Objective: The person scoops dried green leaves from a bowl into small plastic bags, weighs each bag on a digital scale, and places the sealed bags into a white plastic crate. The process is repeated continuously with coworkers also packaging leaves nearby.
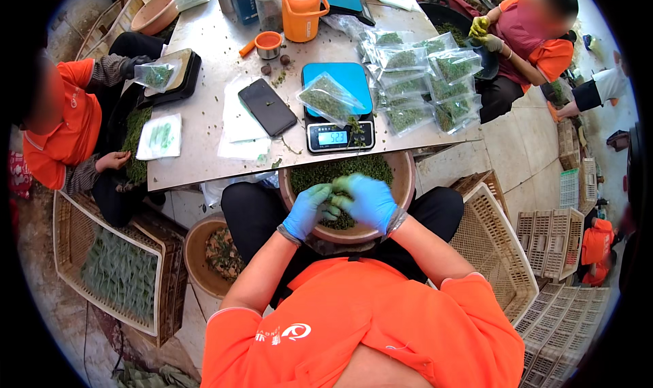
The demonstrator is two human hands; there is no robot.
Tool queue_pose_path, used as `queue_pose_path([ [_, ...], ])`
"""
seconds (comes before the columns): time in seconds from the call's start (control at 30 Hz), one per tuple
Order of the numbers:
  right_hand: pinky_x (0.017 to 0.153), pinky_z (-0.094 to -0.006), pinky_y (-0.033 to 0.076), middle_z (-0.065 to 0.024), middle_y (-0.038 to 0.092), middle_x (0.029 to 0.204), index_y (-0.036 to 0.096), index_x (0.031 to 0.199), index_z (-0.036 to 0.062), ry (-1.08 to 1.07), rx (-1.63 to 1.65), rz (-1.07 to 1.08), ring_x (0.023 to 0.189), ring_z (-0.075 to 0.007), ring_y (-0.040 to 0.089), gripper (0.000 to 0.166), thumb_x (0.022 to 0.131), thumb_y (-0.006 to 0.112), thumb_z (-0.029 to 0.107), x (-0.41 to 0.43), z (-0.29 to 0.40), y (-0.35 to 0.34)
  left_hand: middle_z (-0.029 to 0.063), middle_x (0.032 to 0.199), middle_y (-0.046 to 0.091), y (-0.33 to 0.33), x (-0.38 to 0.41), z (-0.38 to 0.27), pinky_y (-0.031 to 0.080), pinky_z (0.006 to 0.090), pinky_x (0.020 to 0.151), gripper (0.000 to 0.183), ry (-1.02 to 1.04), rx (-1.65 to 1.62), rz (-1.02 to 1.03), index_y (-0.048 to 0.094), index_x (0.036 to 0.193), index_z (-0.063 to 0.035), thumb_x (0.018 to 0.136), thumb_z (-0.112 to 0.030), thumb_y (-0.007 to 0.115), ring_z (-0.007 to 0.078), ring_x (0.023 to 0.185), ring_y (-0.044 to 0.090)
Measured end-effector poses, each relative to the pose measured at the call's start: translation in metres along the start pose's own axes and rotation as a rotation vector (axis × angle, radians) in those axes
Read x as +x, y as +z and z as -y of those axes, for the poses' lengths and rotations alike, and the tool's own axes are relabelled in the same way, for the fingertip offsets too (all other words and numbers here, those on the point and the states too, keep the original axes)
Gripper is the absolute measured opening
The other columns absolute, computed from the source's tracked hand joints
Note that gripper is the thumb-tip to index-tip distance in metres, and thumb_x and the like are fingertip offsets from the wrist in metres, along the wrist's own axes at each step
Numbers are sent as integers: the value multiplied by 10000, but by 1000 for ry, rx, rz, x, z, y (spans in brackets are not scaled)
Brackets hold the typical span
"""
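My left hand (307, 210), in a blue glove with green-stained fingertips, is over a round basin (405, 184) between my knees. My right hand (371, 201), gloved the same way, meets it there, fingers curled inward. Whatever lies between the fingertips is too small and covered to make out. Small green buds or peppercorn-like berries (352, 167) fill the basin. On the table edge beyond, a digital kitchen scale (363, 81) with a blue top bears a clear bag of green berries (329, 98). Loose sprigs (355, 127) lie over the scale's front, beside its lit display.
Filled clear bags (405, 84) lie piled right of the scale. A phone (267, 107) rests on empty bags (237, 145) to the left. An orange jug (302, 18) stands farther back. Co-workers sit at both sides. Plastic crates (487, 245) and a debris bowl (196, 245) flank my legs.
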State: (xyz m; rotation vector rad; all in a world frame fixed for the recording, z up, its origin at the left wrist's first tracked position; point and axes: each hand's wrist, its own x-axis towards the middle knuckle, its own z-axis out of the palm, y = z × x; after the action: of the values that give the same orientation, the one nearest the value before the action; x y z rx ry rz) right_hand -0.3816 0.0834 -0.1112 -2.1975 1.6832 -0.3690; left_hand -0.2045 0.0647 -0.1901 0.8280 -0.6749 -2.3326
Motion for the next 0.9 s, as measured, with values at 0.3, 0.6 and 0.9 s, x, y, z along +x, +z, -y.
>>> queue_pose_path([
  [0.3, 1017, -456, 368, -205, 525, 1256, 640, 1011, 21, 254, -71, -712, 1205, -367, 464, 486, 661, 830, 299, 58, -33, 4, 72, 876, 660, -22, 5, 13, 522, 243, 627, 279, -105, 277, -147, 630, 1148, -11, 976, -181, 489, 124, 657, 612],
  [0.6, 988, -463, 359, -106, 590, 1232, 721, 781, 108, -1, -209, -834, 1166, -322, 485, 112, 706, 742, 187, 87, -41, -23, 68, 880, 656, -26, 4, 16, 533, 259, 625, 286, -91, 251, -150, 631, 1138, -31, 966, -225, 510, 133, 664, 628],
  [0.9, 995, -447, 421, -183, 573, 1269, 634, 1179, 104, -154, -337, -171, 1201, -398, 492, 372, 807, 623, 89, 104, -34, -77, 89, 945, 648, -26, 5, 18, 539, 275, 683, 299, -113, 253, -114, 617, 1168, -23, 973, -218, 502, 152, 732, 635],
])
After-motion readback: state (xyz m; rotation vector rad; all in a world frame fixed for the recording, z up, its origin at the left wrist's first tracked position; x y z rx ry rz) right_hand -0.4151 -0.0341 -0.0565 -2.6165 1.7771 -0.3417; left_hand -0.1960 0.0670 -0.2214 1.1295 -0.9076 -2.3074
